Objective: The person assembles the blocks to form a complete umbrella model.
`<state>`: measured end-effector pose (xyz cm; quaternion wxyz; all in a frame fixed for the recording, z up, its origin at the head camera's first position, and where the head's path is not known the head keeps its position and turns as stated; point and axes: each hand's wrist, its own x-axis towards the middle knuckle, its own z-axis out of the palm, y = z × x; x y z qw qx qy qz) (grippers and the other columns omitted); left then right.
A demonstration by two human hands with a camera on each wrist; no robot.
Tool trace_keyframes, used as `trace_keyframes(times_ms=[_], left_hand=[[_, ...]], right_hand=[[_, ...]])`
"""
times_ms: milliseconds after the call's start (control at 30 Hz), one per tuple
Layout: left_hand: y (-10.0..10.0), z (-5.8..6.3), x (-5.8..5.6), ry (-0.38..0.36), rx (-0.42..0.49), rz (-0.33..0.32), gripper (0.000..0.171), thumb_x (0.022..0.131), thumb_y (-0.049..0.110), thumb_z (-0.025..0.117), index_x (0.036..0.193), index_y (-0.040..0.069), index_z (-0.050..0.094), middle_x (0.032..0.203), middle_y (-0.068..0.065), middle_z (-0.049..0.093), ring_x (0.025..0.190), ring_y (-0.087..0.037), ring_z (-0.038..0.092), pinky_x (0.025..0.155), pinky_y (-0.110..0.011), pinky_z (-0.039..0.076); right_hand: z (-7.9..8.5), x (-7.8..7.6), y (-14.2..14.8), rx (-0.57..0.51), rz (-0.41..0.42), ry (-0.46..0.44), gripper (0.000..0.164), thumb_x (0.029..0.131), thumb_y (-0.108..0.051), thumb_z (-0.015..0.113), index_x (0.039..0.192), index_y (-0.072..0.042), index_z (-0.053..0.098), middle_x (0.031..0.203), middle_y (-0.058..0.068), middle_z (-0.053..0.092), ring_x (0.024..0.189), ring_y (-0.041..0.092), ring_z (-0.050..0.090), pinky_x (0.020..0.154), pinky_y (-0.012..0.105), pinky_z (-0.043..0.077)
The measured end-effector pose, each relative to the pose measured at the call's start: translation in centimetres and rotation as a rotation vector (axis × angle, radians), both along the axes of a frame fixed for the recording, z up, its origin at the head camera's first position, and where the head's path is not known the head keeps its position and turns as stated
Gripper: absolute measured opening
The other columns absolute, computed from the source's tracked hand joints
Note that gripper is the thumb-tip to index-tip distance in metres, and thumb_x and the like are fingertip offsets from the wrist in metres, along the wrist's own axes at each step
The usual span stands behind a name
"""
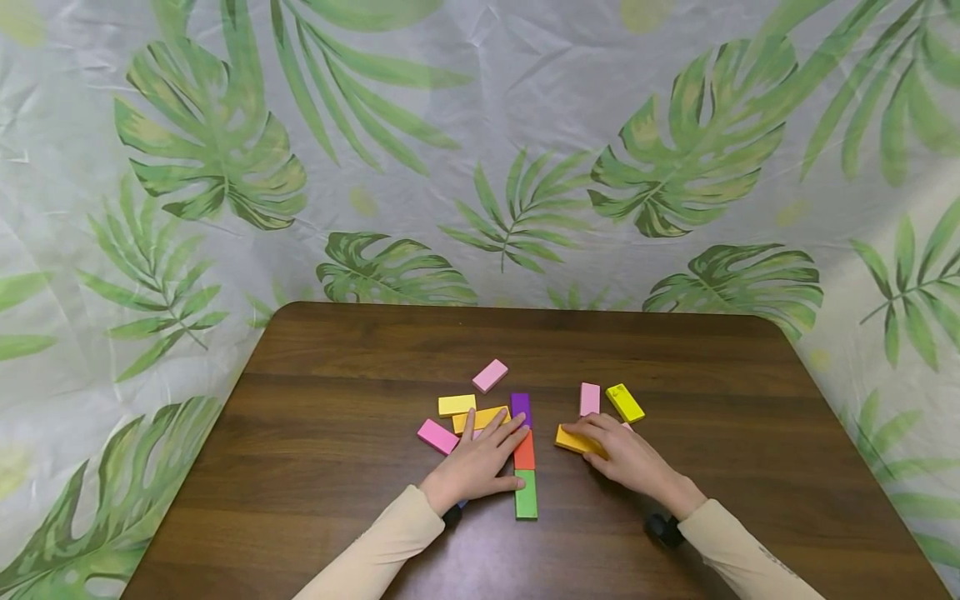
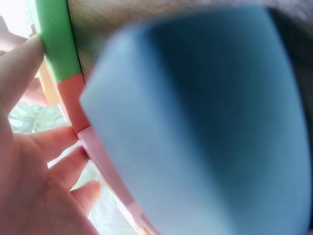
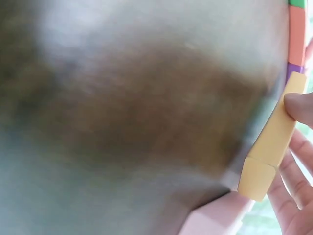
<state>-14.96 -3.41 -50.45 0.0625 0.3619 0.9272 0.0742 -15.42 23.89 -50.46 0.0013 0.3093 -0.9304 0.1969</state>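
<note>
Three flat blocks stand end to end in a straight row: a purple block (image 1: 520,406), a red block (image 1: 525,452) and a green block (image 1: 527,500). My left hand (image 1: 476,462) lies along the row's left side with fingers spread; its thumb touches the green block and its fingertips reach the red and purple ones. To the right of the row, my right hand (image 1: 626,454) holds an orange block (image 1: 572,440) between thumb and fingers. The same orange block (image 3: 269,137) shows in the right wrist view, thumb on one side and fingers on the other.
Left of the row lie a light yellow block (image 1: 456,405), another orange block (image 1: 480,419), a deep pink block (image 1: 437,436) and a pale pink block (image 1: 491,376). Beyond my right hand are a pink block (image 1: 589,397) and a bright yellow block (image 1: 625,402). Blurred blue (image 2: 205,127) fills the left wrist view.
</note>
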Motion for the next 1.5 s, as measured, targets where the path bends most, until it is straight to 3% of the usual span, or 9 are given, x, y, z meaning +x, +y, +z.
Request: trace_keyframes(times_ms=[700, 1500], left_hand=[[0.1, 0.1, 0.0, 0.011, 0.007, -0.011, 0.078, 0.089, 0.055, 0.057, 0.15, 0.014, 0.033, 0.156, 0.0, 0.024, 0.144, -0.023, 0.016, 0.108, -0.063, 0.008], [0.0, 0.2, -0.1, -0.014, 0.015, -0.005, 0.078, 0.089, 0.056, 0.057, 0.15, 0.015, 0.033, 0.156, -0.001, 0.025, 0.144, -0.022, 0.016, 0.108, -0.064, 0.006]], right_hand=[[2.1, -3.3, -1.3, -0.039, -0.004, 0.033, 0.047, 0.083, -0.002, 0.072, 0.128, -0.008, 0.062, 0.117, 0.007, 0.06, 0.108, 0.026, 0.056, 0.093, 0.045, 0.046], [2.1, -6.8, -3.2, -0.026, 0.024, 0.057, 0.043, 0.084, 0.0, 0.07, 0.125, -0.007, 0.063, 0.115, 0.008, 0.062, 0.107, 0.026, 0.056, 0.091, 0.045, 0.047]])
